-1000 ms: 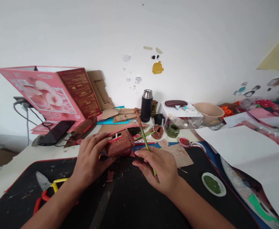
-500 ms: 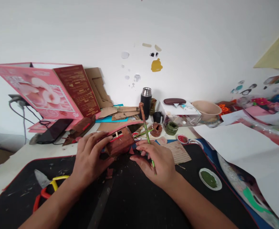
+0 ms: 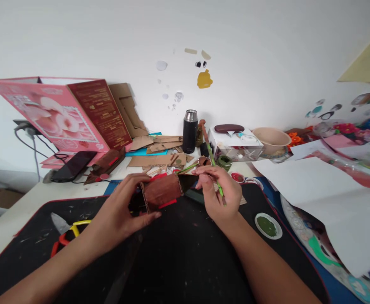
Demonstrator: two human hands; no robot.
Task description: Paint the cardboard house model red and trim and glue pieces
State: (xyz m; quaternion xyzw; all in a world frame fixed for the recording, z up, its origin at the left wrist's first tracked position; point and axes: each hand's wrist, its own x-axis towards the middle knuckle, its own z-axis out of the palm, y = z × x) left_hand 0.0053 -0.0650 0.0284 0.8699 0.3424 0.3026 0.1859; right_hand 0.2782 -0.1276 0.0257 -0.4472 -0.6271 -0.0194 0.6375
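My left hand (image 3: 124, 200) grips the left end of a small brown-painted cardboard box (image 3: 162, 192), thumb below and fingers on top. Red strips show along the box's upper and lower edges, and a dark flap (image 3: 189, 182) stands out at its right. A slim green-and-brown stick (image 3: 210, 147), like a paintbrush, slants up from my right hand (image 3: 221, 192), which is closed around it. The fingertips of that hand are pinched near the flap; whether they touch it I cannot tell. A second green stick (image 3: 186, 169) leans toward an open brown paint jar (image 3: 204, 161) behind.
A black mat (image 3: 178, 257) covers the table front. Scissors (image 3: 66, 232) lie left; a lid of green paint (image 3: 268, 225) lies right. Behind stand a black flask (image 3: 190, 133), a green paint jar (image 3: 225, 162), cardboard scraps (image 3: 159, 160) and a pink box (image 3: 61, 118). White paper (image 3: 324, 190) lies right.
The box has been turned, so a plain brown face shows instead of the opening with pale bars. My right hand has moved right and slightly up, carrying the stick. The view has shifted slightly.
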